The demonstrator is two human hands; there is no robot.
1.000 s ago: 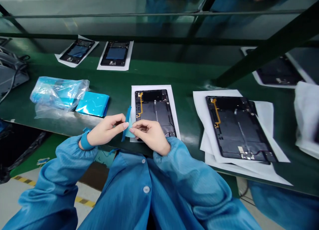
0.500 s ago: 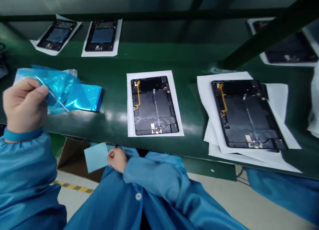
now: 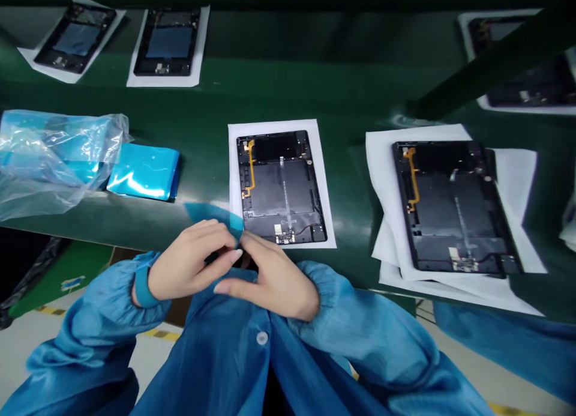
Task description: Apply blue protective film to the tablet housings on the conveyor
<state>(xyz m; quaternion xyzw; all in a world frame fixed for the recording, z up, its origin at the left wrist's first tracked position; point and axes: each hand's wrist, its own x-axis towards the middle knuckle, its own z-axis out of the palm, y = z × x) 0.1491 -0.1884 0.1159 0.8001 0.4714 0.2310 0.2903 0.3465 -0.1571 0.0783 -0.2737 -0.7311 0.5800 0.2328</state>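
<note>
A thin sheet of blue film [image 3: 215,217] sticks up from between my hands at the table's front edge. My left hand [image 3: 191,260] is closed on its lower edge, fingers bent and thumb turned inward. Against the film's right corner, the fingers of my right hand [image 3: 274,278] are bent round it, partly hidden, with the thumb apart below. Just beyond lies an opened tablet housing [image 3: 283,191], dark inside with an orange flex cable, flat on a white sheet [image 3: 324,227]. To the left is a stack of shiny blue film [image 3: 144,171], partly inside a clear plastic bag [image 3: 58,191].
A second opened tablet [image 3: 454,209] rests on overlapping white sheets [image 3: 517,182] at the right. Two more tablets [image 3: 168,41] [image 3: 74,39] lie at the back left, another [image 3: 531,83] behind a slanted dark post [image 3: 490,50]. A blue sleeve [image 3: 504,344] shows at lower right.
My left hand has come from the film stack toward the middle, bringing a blue film. My right hand has risen from my lap to meet it. The pale blue square it held has left its fingers.
</note>
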